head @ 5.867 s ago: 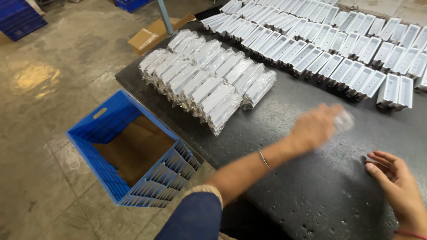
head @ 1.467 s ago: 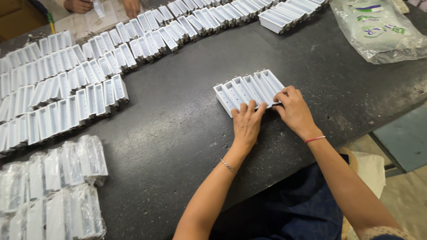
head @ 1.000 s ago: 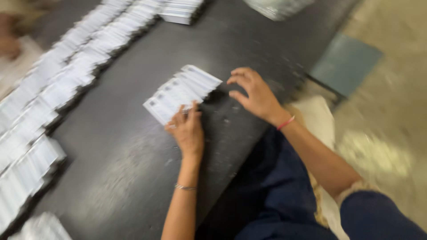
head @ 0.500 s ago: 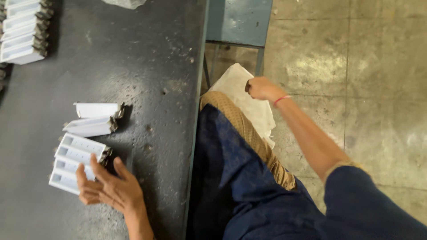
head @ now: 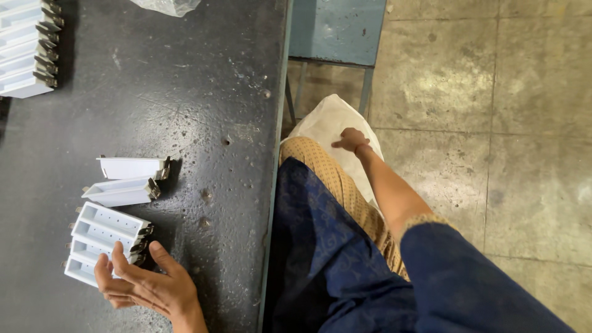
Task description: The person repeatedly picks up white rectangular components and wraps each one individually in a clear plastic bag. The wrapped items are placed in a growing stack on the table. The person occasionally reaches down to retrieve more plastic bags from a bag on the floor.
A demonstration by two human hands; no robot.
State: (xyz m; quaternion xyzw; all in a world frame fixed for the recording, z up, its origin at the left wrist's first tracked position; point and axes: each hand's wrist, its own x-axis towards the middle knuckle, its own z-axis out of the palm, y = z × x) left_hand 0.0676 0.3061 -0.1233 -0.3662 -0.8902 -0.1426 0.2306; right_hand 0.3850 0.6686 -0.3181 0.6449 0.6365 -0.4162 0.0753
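— White plastic housings (head: 102, 237), where do they lie?

— At the near left of the dark worktop (head: 203, 92), a short row of them side by side, open trays with small holes in the floor and dark metal clips at their right ends. Two more housings (head: 128, 179) lie just beyond, apart from the row and turned at slight angles, one flat and one tilted on its side.

— And the left hand (head: 145, 285)?

— It rests at the near end of the row, fingers spread and laid over the nearest housing, thumb pointing up alongside the clip ends. It touches the parts but does not grip any of them.

— The right hand (head: 350, 139)?

— Well away from the worktop, off its right edge. The arm, in a dark blue sleeve, stretches out over the person's lap, and the hand sits on a white sack (head: 330, 123) that stands on the floor beside the worktop's edge. The fingers curl loosely onto the sack's top; whether they pinch the cloth I cannot tell.

— What else is on the worktop?

— At the far left corner another stack of white housings (head: 28, 49), packed tightly with their clip ends facing right. At the far edge, a bit of a clear plastic bag (head: 166, 5) shows, cut off by the frame.

— Past the worktop?

— A blue metal stool or frame (head: 336, 31) stands on the stained concrete floor (head: 493, 123), just beyond the sack.
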